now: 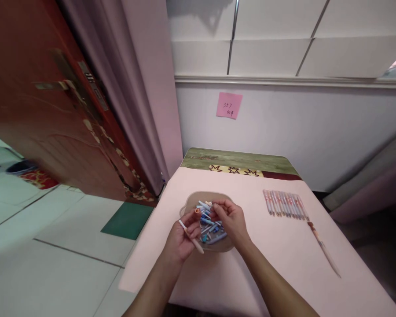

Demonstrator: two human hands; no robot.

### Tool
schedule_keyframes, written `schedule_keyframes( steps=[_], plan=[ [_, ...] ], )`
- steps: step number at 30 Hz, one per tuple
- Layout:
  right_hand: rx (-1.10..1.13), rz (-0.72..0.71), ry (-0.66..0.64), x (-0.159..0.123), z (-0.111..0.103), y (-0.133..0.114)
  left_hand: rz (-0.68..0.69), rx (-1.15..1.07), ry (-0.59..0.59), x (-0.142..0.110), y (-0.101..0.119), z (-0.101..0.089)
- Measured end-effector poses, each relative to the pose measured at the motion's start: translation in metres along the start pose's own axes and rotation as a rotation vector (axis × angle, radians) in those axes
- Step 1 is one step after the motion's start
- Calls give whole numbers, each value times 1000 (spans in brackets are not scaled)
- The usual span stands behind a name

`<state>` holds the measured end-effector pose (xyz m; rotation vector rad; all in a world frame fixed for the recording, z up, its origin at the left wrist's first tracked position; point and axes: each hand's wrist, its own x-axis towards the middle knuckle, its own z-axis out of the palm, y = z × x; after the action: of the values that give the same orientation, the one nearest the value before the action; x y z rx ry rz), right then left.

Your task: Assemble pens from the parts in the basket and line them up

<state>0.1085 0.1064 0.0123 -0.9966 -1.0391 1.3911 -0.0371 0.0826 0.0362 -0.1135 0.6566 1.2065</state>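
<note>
My left hand point(181, 240) is closed around a pale pen barrel point(198, 246) that slants across the palm, its white end sticking out at the upper left. Between that hand's thumb and forefinger sits a small orange-brown ring-like piece point(197, 211). Above the beige plastic basket point(188, 203), my right hand point(232, 220) has thumb and fingers pinched together; what they hold, if anything, is too small to make out. Blue, white and teal pen parts point(214, 229) lie jumbled inside the basket, partly hidden by both hands.
A row of several finished-looking pens point(285, 204) lies on the pink-covered table point(251, 273) at the right. One longer pen point(323, 248) lies diagonally nearby. A pink note point(229, 105) sticks to the wall behind, and a brown door point(46, 101) stands at the left.
</note>
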Motion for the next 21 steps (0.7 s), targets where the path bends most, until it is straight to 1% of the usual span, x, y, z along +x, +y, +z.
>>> schedule_keyframes(
  steps=[2, 3, 7, 9, 13, 17, 21],
  plan=[
    [-13, -64, -3, -10, 1, -10, -16, 0, 0, 3, -6, 0],
    [-55, -112, -3, -15, 2, -13, -26, 0, -3, 5, -9, 0],
    [-353, -412, 8, -26, 3, -19, -59, 17, -23, 7, -19, -2],
    [-461, -526, 27, -26, 3, -19, -57, 31, -28, 7, -21, -3],
    [-570, -623, 69, -26, 3, -19, -55, 34, -35, 6, -20, -4],
    [-635, -703, 72, -27, 4, -21, -54, 32, -31, 6, -20, -4],
    [-708, -753, 76, -29, 3, -19, -53, 25, -35, 5, -21, -2]
  ],
)
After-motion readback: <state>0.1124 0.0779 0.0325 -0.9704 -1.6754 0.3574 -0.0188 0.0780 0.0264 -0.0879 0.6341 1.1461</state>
